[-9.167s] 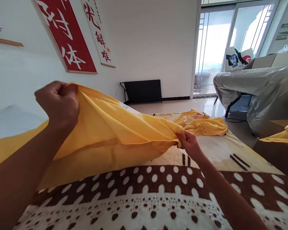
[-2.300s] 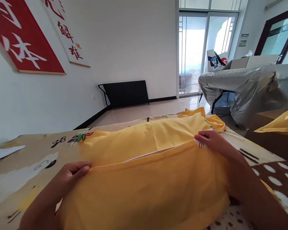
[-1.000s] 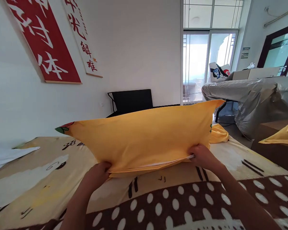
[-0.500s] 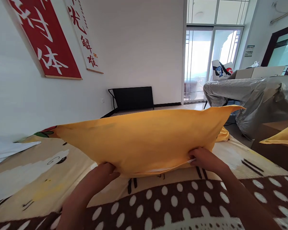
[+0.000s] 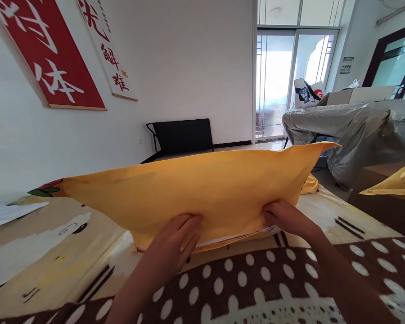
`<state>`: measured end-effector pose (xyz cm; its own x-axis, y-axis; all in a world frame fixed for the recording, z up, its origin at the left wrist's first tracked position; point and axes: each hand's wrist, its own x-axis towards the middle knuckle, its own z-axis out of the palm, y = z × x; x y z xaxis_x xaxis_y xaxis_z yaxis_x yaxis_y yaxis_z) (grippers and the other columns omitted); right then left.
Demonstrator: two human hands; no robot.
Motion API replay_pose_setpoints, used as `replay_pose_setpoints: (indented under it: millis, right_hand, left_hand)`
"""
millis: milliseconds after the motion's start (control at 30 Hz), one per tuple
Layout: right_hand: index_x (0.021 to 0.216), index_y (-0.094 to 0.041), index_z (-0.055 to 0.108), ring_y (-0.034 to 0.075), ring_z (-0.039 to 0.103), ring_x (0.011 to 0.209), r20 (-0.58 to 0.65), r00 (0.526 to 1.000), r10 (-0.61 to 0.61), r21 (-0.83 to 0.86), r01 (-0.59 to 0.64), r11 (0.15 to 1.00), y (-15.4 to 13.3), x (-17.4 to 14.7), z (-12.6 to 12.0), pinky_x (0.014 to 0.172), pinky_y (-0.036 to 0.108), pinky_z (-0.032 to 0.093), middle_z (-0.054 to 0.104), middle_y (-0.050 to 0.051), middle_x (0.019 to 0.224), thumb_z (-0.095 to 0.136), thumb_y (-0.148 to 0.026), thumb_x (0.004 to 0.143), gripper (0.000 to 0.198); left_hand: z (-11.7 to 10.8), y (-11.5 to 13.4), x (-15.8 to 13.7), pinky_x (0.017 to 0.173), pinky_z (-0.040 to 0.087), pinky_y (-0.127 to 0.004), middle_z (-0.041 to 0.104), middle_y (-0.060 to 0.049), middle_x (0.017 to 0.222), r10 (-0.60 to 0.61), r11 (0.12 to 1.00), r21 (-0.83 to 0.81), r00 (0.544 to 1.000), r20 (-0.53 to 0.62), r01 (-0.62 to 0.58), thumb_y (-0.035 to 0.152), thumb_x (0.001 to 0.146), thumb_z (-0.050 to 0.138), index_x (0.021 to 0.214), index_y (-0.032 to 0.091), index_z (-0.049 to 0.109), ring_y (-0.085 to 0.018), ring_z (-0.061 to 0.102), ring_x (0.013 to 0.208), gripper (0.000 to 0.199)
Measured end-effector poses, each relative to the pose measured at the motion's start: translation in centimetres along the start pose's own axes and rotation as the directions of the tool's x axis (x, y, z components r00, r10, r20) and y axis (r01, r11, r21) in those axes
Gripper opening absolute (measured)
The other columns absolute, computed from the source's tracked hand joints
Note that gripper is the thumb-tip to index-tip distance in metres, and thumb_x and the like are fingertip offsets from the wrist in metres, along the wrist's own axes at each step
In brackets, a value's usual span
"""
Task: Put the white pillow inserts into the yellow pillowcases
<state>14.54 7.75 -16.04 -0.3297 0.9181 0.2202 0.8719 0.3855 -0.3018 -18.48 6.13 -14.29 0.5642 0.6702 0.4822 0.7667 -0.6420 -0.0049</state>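
Note:
A yellow pillow [image 5: 175, 184] stands on its long edge in front of me, slightly tilted, on a patterned blanket [image 5: 236, 279]. Its lower near edge gapes a little, and a strip of white shows inside. My left hand [image 5: 175, 238] grips the yellow cloth near the middle of that edge, thumb below and fingers above. Farther right, my right hand [image 5: 285, 220] pinches the same edge, its fingertips partly sunk in the cloth. The pillow's left corner carries a red and green print.
White cloth [image 5: 13, 216] lies at the left. Another yellow piece [image 5: 398, 184] rests on a brown box [image 5: 374, 202] at the right. Behind stand a plastic-covered table [image 5: 354, 121] with cartons and a black folded frame [image 5: 184, 136] against the wall.
My left hand has moved right along the lower edge, nearer my right hand. More of the white strip shows. The view has shifted slightly; my right hand stays on its spot.

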Motion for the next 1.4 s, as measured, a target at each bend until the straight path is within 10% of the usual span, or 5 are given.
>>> replay_pose_setpoints:
  millis: [400, 667, 900, 1400]
  right_hand:
    - [0.060, -0.017, 0.056, 0.014, 0.056, 0.064, -0.065, 0.920, 0.386, -0.055, -0.390, 0.919, 1.4, -0.3, -1.7, 0.052, 0.024, 0.025, 0.064, 0.005, 0.069, 0.046, -0.034, 0.084, 0.031]
    - [0.069, -0.016, 0.062, 0.014, 0.058, 0.059, -0.019, 0.870, 0.493, -0.084, -0.492, 0.866, 1.2, -0.3, -1.7, 0.051, 0.022, 0.030, 0.066, 0.007, 0.066, 0.047, -0.039, 0.082, 0.031]
    - [0.058, -0.013, 0.060, 0.014, 0.055, 0.039, 0.312, 0.784, 0.536, -0.080, -0.540, 0.838, 1.8, 0.6, -0.8, 0.048, 0.023, 0.040, 0.061, 0.007, 0.049, 0.045, -0.035, 0.080, 0.034]
    - [0.049, -0.012, 0.056, 0.012, 0.058, 0.044, 0.380, 0.795, 0.474, -0.105, -0.471, 0.876, 3.3, 0.3, -0.6, 0.046, 0.019, 0.041, 0.062, 0.007, 0.049, 0.049, -0.014, 0.068, 0.021]
  left_hand:
    - [2.7, 6.2, 6.8, 0.075, 0.044, -0.035, 0.056, -0.008, 0.095, 0.193, 0.977, 0.080, 0.980, 0.048, -0.196, 0.015, 0.087, 0.039, 0.087, 0.017, 0.056, -0.021, 0.052, 0.088, 0.017]
    - [9.0, 11.9, 11.8, 0.077, 0.046, -0.036, 0.056, -0.008, 0.089, 0.196, 0.968, -0.124, 0.964, -0.178, -0.219, 0.011, 0.084, 0.044, 0.087, 0.016, 0.057, -0.021, 0.051, 0.086, 0.014]
    - [10.4, 11.7, 11.7, 0.074, 0.046, -0.036, 0.056, -0.008, 0.086, 0.270, 0.941, -0.156, 0.945, -0.186, -0.299, 0.011, 0.083, 0.043, 0.079, 0.016, 0.055, -0.021, 0.050, 0.084, 0.014]
    - [13.0, 12.3, 10.9, 0.084, 0.036, -0.041, 0.050, -0.008, 0.120, 0.245, 0.964, -0.083, 0.964, -0.100, -0.254, 0.011, 0.082, 0.050, 0.087, 0.018, 0.056, -0.024, 0.044, 0.106, 0.011]
